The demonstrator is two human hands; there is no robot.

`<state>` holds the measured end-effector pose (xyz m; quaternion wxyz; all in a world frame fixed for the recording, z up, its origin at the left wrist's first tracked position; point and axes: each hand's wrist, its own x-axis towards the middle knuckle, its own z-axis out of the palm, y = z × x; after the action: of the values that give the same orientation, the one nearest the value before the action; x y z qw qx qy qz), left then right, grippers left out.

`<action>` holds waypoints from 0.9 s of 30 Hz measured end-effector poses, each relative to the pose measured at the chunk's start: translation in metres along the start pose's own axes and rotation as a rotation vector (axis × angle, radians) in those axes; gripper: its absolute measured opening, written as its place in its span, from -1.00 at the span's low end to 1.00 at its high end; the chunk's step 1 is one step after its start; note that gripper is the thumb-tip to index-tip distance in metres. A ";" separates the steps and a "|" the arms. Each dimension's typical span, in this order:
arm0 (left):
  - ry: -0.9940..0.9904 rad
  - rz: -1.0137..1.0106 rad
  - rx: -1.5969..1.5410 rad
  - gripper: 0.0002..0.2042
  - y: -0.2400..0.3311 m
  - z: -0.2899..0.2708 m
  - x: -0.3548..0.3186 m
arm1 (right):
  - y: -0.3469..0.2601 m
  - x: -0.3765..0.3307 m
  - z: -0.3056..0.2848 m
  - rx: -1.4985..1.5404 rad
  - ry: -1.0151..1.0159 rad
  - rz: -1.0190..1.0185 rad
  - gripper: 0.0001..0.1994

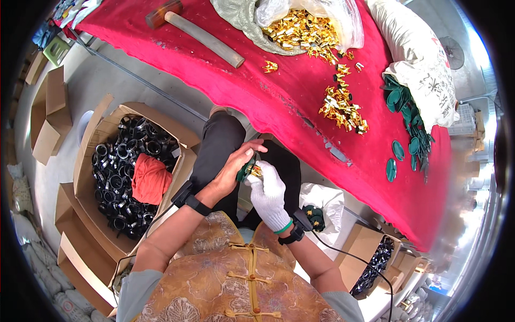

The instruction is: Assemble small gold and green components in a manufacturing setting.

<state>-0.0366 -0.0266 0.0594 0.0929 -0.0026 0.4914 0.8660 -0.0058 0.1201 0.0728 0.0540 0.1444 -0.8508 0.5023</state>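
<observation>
Over my lap, my bare left hand [236,162] grips a dark green disc [244,170], its upper fingers stretched out past it. My right hand [267,197], in a white knitted glove with a green cuff, is closed on a small gold crown-shaped piece [256,171]. The gold piece is held against the green disc; whether the two are joined I cannot tell. Loose gold crown-shaped pieces [343,110] lie on the red cloth [257,96] ahead. More of them spill from an opened sack with a clear plastic liner [351,27].
A wooden-handled mallet [204,38] lies at the far left of the table. On the right, green oval discs [398,150] spill from a white sack [421,59]. A carton [185,172] of black rings with an orange cloth [151,180] stands left; a white bag [332,201] sits right.
</observation>
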 end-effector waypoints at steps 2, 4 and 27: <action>0.019 -0.014 -0.022 -0.61 0.000 0.000 0.001 | -0.001 0.001 0.000 -0.116 0.016 -0.081 -0.61; -0.063 -0.098 0.133 -0.67 0.007 0.002 0.002 | 0.000 -0.001 0.001 -0.123 0.029 -0.079 -0.59; -0.067 0.007 0.518 -0.81 0.001 -0.005 -0.003 | -0.029 0.010 -0.021 0.448 -0.239 0.610 -0.88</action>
<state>-0.0338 -0.0317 0.0575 0.1036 0.0520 0.6935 0.7111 -0.0076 0.1230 0.1094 -0.2301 -0.0493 -0.7243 0.6480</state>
